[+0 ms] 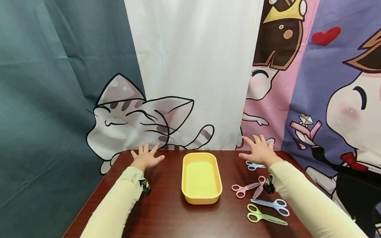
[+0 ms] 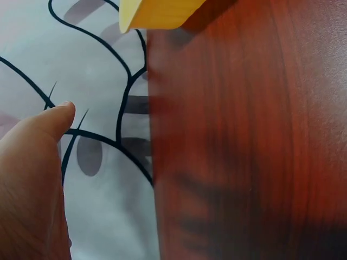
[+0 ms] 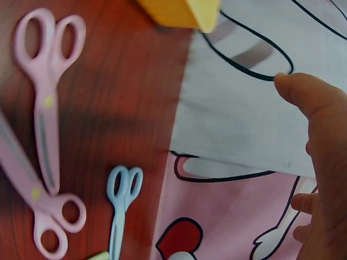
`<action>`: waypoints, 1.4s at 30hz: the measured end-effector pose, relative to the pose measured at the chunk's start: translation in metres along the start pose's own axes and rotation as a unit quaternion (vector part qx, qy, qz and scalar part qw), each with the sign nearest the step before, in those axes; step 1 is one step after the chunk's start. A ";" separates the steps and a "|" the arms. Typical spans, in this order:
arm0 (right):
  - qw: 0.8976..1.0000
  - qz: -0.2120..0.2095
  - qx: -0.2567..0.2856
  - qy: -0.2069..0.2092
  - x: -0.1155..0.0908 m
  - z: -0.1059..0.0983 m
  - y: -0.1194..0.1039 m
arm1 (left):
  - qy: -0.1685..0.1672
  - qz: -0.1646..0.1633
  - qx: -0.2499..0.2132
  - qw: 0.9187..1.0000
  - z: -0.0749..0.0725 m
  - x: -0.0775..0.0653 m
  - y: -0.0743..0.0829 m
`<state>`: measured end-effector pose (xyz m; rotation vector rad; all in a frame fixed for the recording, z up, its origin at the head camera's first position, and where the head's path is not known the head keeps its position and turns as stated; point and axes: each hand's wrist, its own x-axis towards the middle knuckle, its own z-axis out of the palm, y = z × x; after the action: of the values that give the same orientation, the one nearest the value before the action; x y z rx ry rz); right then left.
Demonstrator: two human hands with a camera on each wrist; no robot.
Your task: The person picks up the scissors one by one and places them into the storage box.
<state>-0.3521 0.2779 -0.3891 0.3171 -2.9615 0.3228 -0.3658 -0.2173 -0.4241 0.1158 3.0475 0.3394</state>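
Note:
My left hand (image 1: 146, 158) is held out over the far left of the table, its fingers spread and holding nothing. In the left wrist view its thumb (image 2: 57, 122) points up. The right hand (image 1: 260, 150) also has spread fingers and holds nothing, above the table's far right. Beneath and in front of it lie a small pair of blue scissors (image 1: 252, 166), two pairs of pink scissors (image 1: 242, 189), larger blue scissors (image 1: 272, 204) and green scissors (image 1: 259, 215). Between the two hands stands a yellow plastic basin (image 1: 201, 200) with nothing inside. The right forearm partly covers the scissors area.
The dark red-brown wooden table (image 1: 160, 211) ends at a far edge against a hanging cloth (image 1: 196, 66) printed with cartoon figures. A wrist camera (image 1: 145, 187) sits on the left sleeve, another camera (image 1: 269, 184) on the right one.

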 end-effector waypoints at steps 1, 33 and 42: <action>1.000 0.002 0.003 0.000 0.000 0.001 0.001 | -0.002 0.000 0.000 1.000 0.002 0.001 0.000; 0.815 0.211 0.529 -0.108 -0.002 0.119 -0.087 | -0.060 -0.072 -0.636 0.766 0.100 0.004 0.083; 0.806 0.211 0.543 -0.107 -0.021 0.126 -0.088 | -0.074 -0.069 -0.650 0.753 0.110 -0.007 0.079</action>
<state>-0.3273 0.1693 -0.4965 -0.2475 -2.6240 2.1429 -0.3443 -0.1176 -0.5131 -0.1618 1.9594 2.0976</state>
